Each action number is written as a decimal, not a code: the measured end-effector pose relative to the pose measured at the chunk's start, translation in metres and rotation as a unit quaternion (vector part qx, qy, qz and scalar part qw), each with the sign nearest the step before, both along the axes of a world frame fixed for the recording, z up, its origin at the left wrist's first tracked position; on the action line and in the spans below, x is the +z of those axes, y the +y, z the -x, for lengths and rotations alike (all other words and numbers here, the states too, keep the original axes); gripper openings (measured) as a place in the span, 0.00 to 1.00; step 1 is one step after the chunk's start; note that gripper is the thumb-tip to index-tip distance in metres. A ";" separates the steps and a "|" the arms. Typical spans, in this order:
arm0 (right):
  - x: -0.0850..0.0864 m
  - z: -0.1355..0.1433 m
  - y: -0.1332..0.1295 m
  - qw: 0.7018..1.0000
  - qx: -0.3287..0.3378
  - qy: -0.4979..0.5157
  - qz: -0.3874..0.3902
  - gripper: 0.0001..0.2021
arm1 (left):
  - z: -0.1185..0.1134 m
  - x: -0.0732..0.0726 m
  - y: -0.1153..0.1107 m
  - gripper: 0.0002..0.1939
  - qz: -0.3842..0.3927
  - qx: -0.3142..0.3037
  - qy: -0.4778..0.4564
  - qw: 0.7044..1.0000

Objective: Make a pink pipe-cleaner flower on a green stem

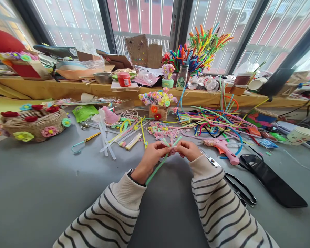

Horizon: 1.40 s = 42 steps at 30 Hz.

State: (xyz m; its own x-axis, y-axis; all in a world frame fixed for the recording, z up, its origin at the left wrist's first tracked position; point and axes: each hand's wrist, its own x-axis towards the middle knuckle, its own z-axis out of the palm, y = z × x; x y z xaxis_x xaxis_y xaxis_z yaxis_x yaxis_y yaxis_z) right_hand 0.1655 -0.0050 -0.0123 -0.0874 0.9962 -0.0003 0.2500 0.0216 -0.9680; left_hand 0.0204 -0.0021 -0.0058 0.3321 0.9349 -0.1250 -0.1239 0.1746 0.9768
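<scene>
Head view: I see the left hand (155,153) and right hand (188,150), each grip narrow, pinching green and pink pipe cleaners (158,168) between them over the bench (41,179), left of the pink glue gun (229,155).

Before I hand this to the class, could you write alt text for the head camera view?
A person's left grip and right grip hold pale green and pink craft strands together over a grey table. A pink glue gun lies to the right, a flower-trimmed woven basket to the left.
</scene>
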 end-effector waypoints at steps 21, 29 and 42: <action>-0.007 0.013 -0.005 0.945 -0.048 0.302 0.117 0.12 | -0.001 0.001 0.000 0.10 0.052 0.008 -0.040 0.998; -0.008 0.022 -0.002 0.943 -0.078 0.309 0.092 0.16 | -0.001 0.003 0.001 0.09 0.023 0.042 -0.009 0.999; -0.011 0.023 -0.015 0.956 -0.140 -0.176 -0.191 0.17 | 0.001 0.003 0.002 0.11 -0.032 0.029 0.024 0.999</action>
State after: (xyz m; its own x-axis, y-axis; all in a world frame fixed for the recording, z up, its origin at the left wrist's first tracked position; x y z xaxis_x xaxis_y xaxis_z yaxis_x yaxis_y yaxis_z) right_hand 0.1423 -0.0198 -0.0229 0.1204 0.9142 0.3870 0.6062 0.2410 -0.7579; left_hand 0.0197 -0.0001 -0.0032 0.2715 0.9592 -0.0788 -0.0858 0.1057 0.9907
